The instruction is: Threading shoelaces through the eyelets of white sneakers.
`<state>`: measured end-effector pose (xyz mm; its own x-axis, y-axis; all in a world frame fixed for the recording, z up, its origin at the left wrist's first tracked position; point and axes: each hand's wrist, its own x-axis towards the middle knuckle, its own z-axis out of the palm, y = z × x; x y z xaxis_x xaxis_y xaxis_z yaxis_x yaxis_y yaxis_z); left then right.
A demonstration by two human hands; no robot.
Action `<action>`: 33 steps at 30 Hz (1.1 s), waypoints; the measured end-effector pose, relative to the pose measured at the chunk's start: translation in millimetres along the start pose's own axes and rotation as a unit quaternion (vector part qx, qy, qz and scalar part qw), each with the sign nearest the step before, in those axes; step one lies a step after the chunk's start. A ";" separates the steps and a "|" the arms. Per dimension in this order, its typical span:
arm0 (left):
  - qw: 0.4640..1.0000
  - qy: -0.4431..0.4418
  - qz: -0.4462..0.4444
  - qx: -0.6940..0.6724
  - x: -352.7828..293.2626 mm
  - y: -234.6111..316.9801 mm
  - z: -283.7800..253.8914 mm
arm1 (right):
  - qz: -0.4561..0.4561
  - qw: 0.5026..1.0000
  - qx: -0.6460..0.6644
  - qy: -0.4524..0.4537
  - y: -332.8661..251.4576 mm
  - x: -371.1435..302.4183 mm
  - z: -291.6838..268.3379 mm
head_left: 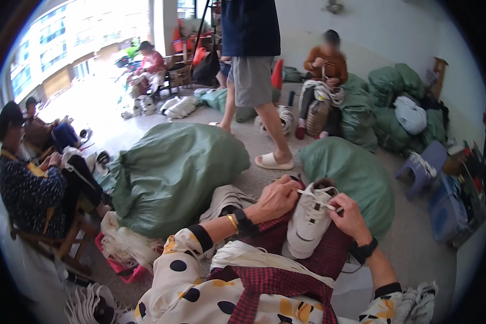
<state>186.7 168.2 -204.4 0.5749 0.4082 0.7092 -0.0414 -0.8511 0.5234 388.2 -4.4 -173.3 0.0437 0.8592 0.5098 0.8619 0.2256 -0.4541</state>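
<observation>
A white sneaker point(305, 233) rests on my lap, its toe toward me and its dark opening facing away. My left hand point(278, 198) is closed at the left of the shoe's collar, pinching one part of the white shoelace point(317, 198). On the other side, my right hand point(352, 217) is closed on the lace by the upper eyelets. The lace stretches between both hands across the top of the shoe. A bundle of loose white laces point(270, 263) lies over my checked apron point(286, 286), nearer to me than the shoe.
Big green sacks point(178, 167) stand to the left and right point(351, 178). White shoes point(227, 201) are stacked beside my left arm. A red basket point(125, 270) holds laces. A person in grey shorts point(252, 81) stands ahead; several others sit around. A purple stool point(424, 167) and blue bin point(447, 210) are at right.
</observation>
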 end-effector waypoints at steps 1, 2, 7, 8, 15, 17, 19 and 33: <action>1.000 -0.004 0.001 0.011 -1.1 -1.3 -1.9 | 0.048 0.999 -0.016 -0.008 -1.2 0.2 -0.7; 1.000 -0.014 0.018 0.020 -2.6 -0.5 -1.1 | 0.017 1.000 0.000 -0.013 -2.3 -1.5 -2.8; 0.997 -0.052 0.041 0.035 -7.0 3.1 4.4 | 0.006 0.999 0.008 -0.031 -6.0 -3.6 -8.5; 0.997 -0.042 0.046 0.036 -6.5 3.7 6.5 | 0.022 0.999 0.006 -0.040 -6.3 -3.4 -8.1; 0.993 -0.050 0.100 0.024 -2.3 -0.8 19.8 | 0.046 0.997 0.020 -0.060 -0.4 -8.3 -10.4; 0.994 -0.078 0.077 0.001 -0.2 -2.4 22.7 | 0.046 0.996 0.031 -0.068 5.4 -11.6 -13.4; 0.992 -0.108 0.053 0.040 0.2 -0.3 21.1 | 0.069 0.996 0.037 -0.045 8.8 -15.2 -14.0; 0.977 -0.158 0.132 0.047 22.3 -26.9 5.1 | -0.050 0.980 -0.172 0.092 6.0 -4.4 -28.4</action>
<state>204.9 198.5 -205.1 0.7781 0.0604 0.6252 -0.1553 -0.9460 0.2847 407.5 -19.9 -157.4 0.0139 0.7358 0.6771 0.9843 0.1090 -0.1387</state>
